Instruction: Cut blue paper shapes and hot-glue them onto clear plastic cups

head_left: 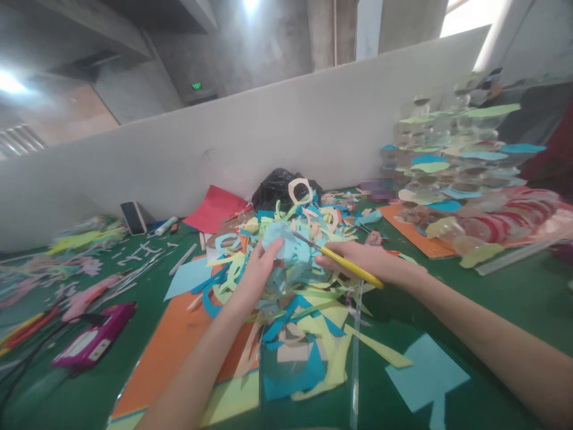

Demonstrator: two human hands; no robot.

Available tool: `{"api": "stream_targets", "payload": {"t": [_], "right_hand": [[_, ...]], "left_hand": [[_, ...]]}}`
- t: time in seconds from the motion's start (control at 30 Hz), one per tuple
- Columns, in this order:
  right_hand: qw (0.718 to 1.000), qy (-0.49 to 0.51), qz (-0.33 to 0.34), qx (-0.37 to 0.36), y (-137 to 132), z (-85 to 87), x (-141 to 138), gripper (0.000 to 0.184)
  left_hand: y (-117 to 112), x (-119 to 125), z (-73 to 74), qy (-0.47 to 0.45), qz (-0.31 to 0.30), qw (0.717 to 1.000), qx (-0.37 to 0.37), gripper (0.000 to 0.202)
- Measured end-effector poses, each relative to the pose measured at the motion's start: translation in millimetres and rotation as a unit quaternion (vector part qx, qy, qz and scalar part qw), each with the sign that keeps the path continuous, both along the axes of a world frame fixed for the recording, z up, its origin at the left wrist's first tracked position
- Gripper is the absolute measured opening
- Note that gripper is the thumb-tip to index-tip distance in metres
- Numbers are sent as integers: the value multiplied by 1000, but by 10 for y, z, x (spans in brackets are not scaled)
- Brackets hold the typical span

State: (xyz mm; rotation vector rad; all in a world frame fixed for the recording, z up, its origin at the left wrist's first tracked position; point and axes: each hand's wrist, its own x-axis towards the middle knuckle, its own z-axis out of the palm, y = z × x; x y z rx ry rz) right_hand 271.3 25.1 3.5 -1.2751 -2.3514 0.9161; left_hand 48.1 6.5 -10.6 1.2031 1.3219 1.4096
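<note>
Between the thumb and fingers of my left hand (262,263) is a light blue piece of paper (276,232). My right hand (353,258) is closed around scissors with yellow handles (349,264). Their blades point left and meet the right side of the light blue paper, though how far they are parted is too blurred to tell. Both hands are above a heap of cut paper scraps (308,310) in blue, green, yellow and cream. A cream paper ring (300,191) lies on top of the heap's far side.
Orange sheets (156,358) lie at the left front, a light blue sheet (425,373) at the right front. A glue gun (85,298) and a magenta device (96,337) are on the left. Plastic bottles with paper shapes (465,161) are stacked right. Behind the heap is a black bag (273,191).
</note>
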Motion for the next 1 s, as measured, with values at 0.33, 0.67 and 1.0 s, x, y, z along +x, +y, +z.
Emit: {"api": "stream_targets", "payload": {"t": [0.33, 0.67, 1.0], "right_hand": [[999, 4, -42, 1, 76, -86, 10, 61], [1000, -26, 3, -5, -81, 13, -24, 54], [999, -33, 9, -6, -94, 15, -40, 50]], "left_hand": [[64, -38, -2, 11, 22, 1000, 14, 35], [76, -19, 1, 15, 39, 999, 22, 33], [29, 68, 30, -4, 54, 998, 15, 35]]}}
